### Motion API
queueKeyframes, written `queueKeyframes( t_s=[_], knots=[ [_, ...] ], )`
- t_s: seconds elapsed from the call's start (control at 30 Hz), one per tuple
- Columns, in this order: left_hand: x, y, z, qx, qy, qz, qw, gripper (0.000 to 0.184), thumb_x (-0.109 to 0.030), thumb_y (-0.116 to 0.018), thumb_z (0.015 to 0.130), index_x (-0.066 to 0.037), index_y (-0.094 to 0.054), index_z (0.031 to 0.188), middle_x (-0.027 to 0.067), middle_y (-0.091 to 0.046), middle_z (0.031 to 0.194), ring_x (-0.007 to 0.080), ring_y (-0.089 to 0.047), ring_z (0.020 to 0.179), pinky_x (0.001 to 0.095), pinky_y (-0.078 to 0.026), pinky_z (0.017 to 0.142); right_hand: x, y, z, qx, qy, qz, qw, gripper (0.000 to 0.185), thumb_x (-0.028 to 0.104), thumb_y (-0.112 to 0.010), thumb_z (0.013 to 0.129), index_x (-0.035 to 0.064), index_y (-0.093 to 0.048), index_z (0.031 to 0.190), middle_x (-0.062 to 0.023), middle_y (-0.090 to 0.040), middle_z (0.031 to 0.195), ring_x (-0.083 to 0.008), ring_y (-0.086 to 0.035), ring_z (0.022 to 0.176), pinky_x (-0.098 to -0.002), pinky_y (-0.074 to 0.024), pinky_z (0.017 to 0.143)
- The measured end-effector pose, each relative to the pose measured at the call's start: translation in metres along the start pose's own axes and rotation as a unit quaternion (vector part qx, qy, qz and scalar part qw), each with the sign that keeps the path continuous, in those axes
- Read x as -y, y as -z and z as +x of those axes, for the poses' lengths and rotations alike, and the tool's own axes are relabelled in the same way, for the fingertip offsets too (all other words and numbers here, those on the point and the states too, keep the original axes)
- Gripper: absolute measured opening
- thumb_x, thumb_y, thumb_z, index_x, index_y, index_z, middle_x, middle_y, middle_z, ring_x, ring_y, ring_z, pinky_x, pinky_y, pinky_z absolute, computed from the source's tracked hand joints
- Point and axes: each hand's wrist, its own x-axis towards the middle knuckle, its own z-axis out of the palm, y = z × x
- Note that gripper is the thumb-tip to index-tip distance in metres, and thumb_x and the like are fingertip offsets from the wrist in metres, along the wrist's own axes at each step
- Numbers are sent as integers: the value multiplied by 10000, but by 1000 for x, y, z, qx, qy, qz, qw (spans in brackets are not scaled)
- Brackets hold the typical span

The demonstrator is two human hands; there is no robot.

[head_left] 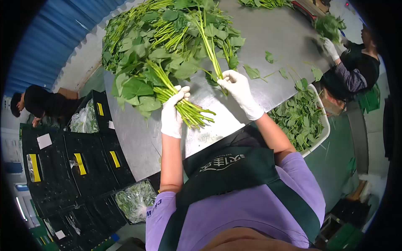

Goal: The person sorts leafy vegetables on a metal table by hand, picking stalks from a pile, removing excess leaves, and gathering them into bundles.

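Leafy-stem bunch (193,113) held just above near side of worktop (146,154), cut ends pointing R. L hand (173,106), white glove: grip clamped round bunch's stems. R hand (238,90), also gloved: grip pinched on lower ends of a few long stems (214,62), near bunch. White crate (325,121) w/ loose leaves, R of worktop; black crates (90,180) L, some w/ yellow strips. Greens pile (125,37) on worktop beyond. Far R: co-worker (358,62), gloved, w/ greens; far L: bent-over person (46,100) at crates.

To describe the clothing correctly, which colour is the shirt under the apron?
Light purple, best seen in the head view.
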Motion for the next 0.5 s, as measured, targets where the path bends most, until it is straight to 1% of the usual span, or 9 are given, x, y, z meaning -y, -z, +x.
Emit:
queueKeyframes(
  t_s=[0.07,0.17,0.2,0.3,0.33,0.37,0.4,0.43,0.5],
  knots=[
    [0,-6,0,-3,2,14,1000,269,35,-573,783,-5,-488,1036,192,-621,946,193,-611,711,266,-523,626,-3,-3,-1,-33,18,-104,994,130,120,-661,770,39,-605,853,16,-564,628,-26,-478,502,-205,-378,432],
    [-3,-10,-3,-17,-13,8,1000,275,50,-568,781,-9,-482,1036,176,-630,930,183,-612,713,255,-516,617,8,0,-6,-71,84,-124,986,126,114,-665,762,44,-604,847,8,-566,623,-30,-488,493,-204,-391,442],
    [-4,-10,-1,-14,-20,6,1000,273,49,-574,781,-10,-483,1031,177,-631,932,183,-614,712,253,-515,617,12,-2,-8,-63,78,-93,991,127,110,-673,751,38,-601,827,6,-569,635,-36,-489,512,-209,-395,459],
    [-7,-16,-7,-9,-26,7,1000,274,27,-614,777,-15,-489,1017,186,-632,941,187,-620,701,248,-512,616,12,-14,-12,-21,59,-110,992,138,106,-680,739,32,-598,823,-4,-576,660,-42,-494,543,-219,-407,488],
    [-5,-16,-4,-2,-22,5,1000,272,25,-613,778,-14,-489,1017,185,-632,944,183,-619,703,245,-510,613,10,-19,-11,-23,74,-142,987,152,99,-686,727,25,-595,824,-15,-571,674,-55,-500,565,-226,-416,512],
    [-4,-16,-2,4,-18,2,1000,270,23,-613,780,-13,-489,1016,184,-633,948,180,-618,704,242,-507,611,11,-22,-15,-14,73,-129,989,159,96,-690,719,25,-592,823,-27,-566,669,-73,-509,561,-233,-423,517],
    [-4,-20,-1,1,-16,12,1000,274,21,-615,780,-20,-491,1021,190,-632,955,174,-615,723,236,-504,627,10,-26,-16,-8,95,-140,986,158,97,-693,718,29,-591,817,-29,-565,666,-78,-510,561,-234,-425,521],
    [-1,-20,1,11,-7,-18,1000,324,46,-585,794,-14,-446,1080,207,-610,987,184,-611,708,237,-519,586,8,-29,-19,-2,113,-150,982,157,98,-695,716,32,-590,812,-30,-564,662,-83,-511,560,-236,-428,525],
    [5,-18,9,24,-16,-5,1000,335,50,-591,788,-19,-448,1083,203,-609,989,182,-610,706,241,-520,599,9,-31,-24,21,116,-161,980,157,98,-700,703,43,-590,802,-36,-572,669,-102,-527,557,-244,-435,531]
  ],
)
